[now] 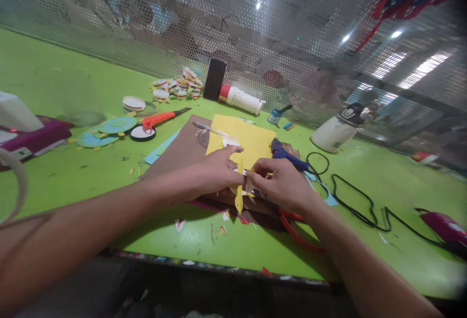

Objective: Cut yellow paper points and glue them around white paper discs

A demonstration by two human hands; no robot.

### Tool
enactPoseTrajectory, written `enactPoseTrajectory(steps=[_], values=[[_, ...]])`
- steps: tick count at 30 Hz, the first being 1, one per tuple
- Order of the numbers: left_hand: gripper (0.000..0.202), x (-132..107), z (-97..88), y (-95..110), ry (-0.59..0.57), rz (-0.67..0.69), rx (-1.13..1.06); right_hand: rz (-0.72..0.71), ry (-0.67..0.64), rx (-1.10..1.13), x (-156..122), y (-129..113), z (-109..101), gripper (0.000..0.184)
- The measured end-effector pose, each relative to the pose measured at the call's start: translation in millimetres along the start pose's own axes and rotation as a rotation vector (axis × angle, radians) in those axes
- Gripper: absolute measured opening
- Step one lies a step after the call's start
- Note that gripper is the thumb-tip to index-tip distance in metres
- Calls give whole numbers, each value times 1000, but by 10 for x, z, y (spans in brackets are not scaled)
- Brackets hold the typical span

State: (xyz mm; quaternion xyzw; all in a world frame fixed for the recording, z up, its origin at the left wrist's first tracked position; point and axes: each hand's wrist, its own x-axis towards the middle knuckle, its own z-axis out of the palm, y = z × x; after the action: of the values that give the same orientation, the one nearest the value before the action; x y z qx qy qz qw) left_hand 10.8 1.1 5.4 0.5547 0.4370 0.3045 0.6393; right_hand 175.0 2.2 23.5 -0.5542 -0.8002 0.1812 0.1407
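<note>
My left hand (213, 172) and my right hand (279, 182) meet over a brown cardboard sheet (182, 150) on the green table. Both pinch a small white piece with a narrow yellow paper strip (239, 196) hanging down from it. The left index finger stretches forward toward the yellow paper sheet (248, 138). A blue glue gun (286, 155) lies just beyond my right hand, its black cord (359, 208) trailing right. A red band (297, 233) lies under my right wrist.
An orange utility knife (162, 117), round paper discs (109, 131), a pile of small rings (180, 87), a black phone (214, 79), a white glue bottle (241, 99), a pen (209, 128), a white jug (337, 131). Perforated screen behind. Paper scraps at the front edge.
</note>
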Motion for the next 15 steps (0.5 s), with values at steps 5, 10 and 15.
enactPoseTrajectory(steps=[5, 10, 15], values=[[88, 3, -15, -14, 35, -16, 62, -31, -6, 51, -10, 58, -24, 23], [88, -3, -8, -11, 8, -10, 15, -37, -11, 17, -13, 56, -23, 20], [91, 6, -7, -12, 31, -16, 62, -40, 28, -70, -14, 33, 6, 19]])
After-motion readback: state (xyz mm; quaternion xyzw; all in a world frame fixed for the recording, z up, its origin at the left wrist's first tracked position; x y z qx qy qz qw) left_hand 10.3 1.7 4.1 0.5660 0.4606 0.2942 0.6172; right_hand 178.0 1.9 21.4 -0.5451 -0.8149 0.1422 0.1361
